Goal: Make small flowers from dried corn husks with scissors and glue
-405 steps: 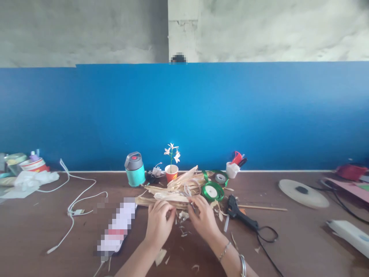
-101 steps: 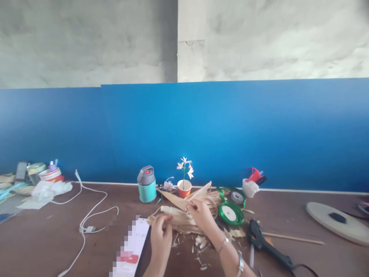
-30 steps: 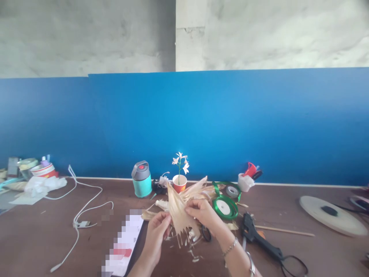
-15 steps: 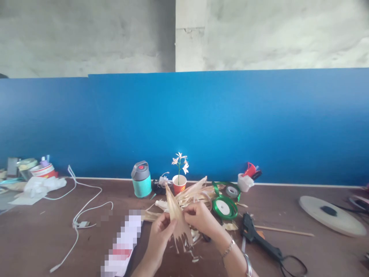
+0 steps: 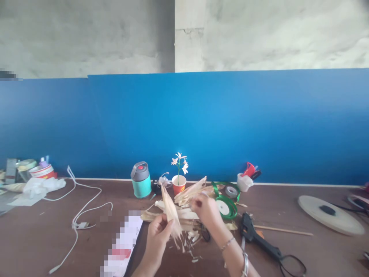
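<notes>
My left hand (image 5: 158,232) pinches a dried corn husk strip (image 5: 169,209) that stands upright with its frayed end hanging down. My right hand (image 5: 206,209) is closed over the pile of pale husks (image 5: 188,192) just behind, fingers curled on a piece there. Black scissors (image 5: 204,233) lie partly under my right wrist. Husk scraps (image 5: 191,246) litter the brown table (image 5: 52,238) below both hands.
Behind the pile stand a teal flask (image 5: 140,179), a red cup with a small white flower (image 5: 179,175), green ribbon rolls (image 5: 226,202) and a white cup of tools (image 5: 245,179). A black glue gun (image 5: 259,240) lies right. A white cable (image 5: 80,207) and a blurred phone (image 5: 122,246) lie left.
Earlier both hands held one wide husk piece. Now my right hand has let go of it and moved right and back onto the pile; the left keeps a narrower strip.
</notes>
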The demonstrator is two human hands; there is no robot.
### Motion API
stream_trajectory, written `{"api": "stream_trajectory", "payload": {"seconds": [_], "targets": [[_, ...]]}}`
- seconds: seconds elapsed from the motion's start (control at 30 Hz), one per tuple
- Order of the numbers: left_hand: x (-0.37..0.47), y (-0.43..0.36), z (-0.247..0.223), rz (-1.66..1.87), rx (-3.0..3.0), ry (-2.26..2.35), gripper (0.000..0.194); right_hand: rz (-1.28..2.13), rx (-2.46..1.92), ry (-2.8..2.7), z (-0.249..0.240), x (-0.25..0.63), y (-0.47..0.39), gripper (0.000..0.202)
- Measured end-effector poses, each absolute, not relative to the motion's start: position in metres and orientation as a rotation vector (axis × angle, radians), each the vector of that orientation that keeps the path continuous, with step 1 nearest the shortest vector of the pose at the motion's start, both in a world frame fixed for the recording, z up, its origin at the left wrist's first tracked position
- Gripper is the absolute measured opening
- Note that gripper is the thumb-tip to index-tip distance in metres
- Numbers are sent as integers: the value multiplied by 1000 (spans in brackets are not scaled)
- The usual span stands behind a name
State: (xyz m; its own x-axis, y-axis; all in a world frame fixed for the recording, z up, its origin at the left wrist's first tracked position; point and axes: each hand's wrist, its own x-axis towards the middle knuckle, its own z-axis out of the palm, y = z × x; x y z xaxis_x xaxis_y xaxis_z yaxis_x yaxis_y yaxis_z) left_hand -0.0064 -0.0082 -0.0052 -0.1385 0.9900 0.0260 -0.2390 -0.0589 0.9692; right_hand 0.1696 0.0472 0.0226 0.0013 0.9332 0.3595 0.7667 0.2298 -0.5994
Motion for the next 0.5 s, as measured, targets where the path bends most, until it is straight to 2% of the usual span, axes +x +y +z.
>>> {"api": "stream_trajectory", "payload": {"seconds": [0.13, 0.33, 0.5], "targets": [[-14, 1, -5, 1588, 879, 1183, 35, 276, -1719, -1437, 29, 212, 58, 20], [-13, 9, 7, 1583, 919, 1234, 40, 952, -1352, -1201, 36, 210, 56, 29], [-18, 20, 8, 1560, 1000, 1389, 45, 1137, -1233, -1206, 36, 189, 51, 28]]}}
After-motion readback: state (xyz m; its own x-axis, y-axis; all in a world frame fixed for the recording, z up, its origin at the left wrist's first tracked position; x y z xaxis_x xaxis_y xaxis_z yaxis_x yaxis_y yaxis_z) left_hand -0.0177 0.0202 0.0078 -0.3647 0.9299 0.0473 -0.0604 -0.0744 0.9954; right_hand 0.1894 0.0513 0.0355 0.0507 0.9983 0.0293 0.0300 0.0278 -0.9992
